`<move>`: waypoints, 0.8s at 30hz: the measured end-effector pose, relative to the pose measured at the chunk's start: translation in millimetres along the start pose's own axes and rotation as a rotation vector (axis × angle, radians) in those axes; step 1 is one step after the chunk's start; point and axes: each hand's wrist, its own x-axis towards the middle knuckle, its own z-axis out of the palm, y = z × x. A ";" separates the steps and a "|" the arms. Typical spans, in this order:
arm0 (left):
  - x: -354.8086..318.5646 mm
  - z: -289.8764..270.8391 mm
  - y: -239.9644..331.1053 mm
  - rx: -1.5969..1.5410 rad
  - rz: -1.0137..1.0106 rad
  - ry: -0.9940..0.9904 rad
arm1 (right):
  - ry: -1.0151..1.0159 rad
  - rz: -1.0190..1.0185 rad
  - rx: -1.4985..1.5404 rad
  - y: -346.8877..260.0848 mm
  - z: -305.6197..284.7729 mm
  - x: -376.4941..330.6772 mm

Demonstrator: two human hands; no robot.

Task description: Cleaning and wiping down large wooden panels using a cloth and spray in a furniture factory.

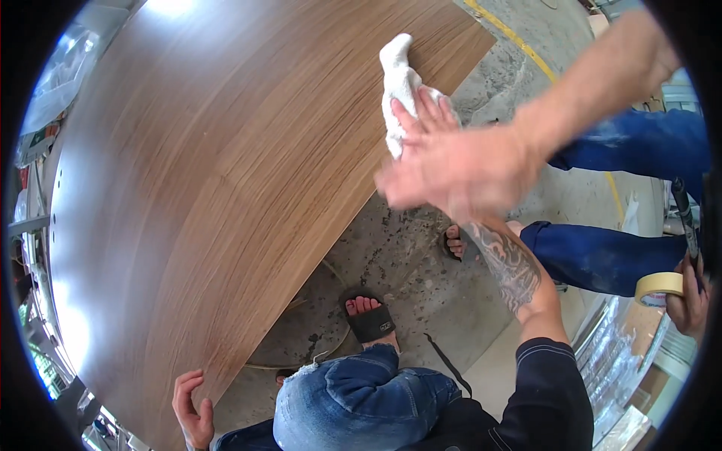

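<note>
A large brown wood-grain board (226,180) spreads across the left and middle. Near its far right edge, my right hand (432,111) presses a bunched white cloth (398,71) against the surface, fingers stretched over it. Another person's hand (459,169), smeared by motion, passes above and hides the rest of my right hand and wrist. My tattooed right forearm (511,267) reaches up from the lower right. At the board's near edge my left hand (194,410) is open, fingers apart and slightly curled, holding nothing; whether it touches the board I cannot tell.
A person in blue trousers (609,259) is at the right. At the right rim a hand (690,304) holds a roll of yellowish tape (659,286) and a dark-handled tool (683,203). Plastic-wrapped panels (609,353) lie at the lower right. A yellow line (519,41) marks the concrete floor.
</note>
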 end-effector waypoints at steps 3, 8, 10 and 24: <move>-4.1 2.6 -23.6 0.003 -0.029 0.117 | 0.022 0.207 0.946 -27.8 -56.7 22.5; 6.4 2.3 -30.7 -0.008 0.001 0.058 | -0.005 0.202 0.804 -24.1 -64.1 19.3; 8.8 4.0 -32.7 0.002 0.011 0.065 | 0.045 0.284 0.845 -28.7 -64.5 19.2; -33.6 -16.3 -28.2 -0.079 0.051 0.181 | 0.212 -0.273 1.209 -220.1 -200.6 80.8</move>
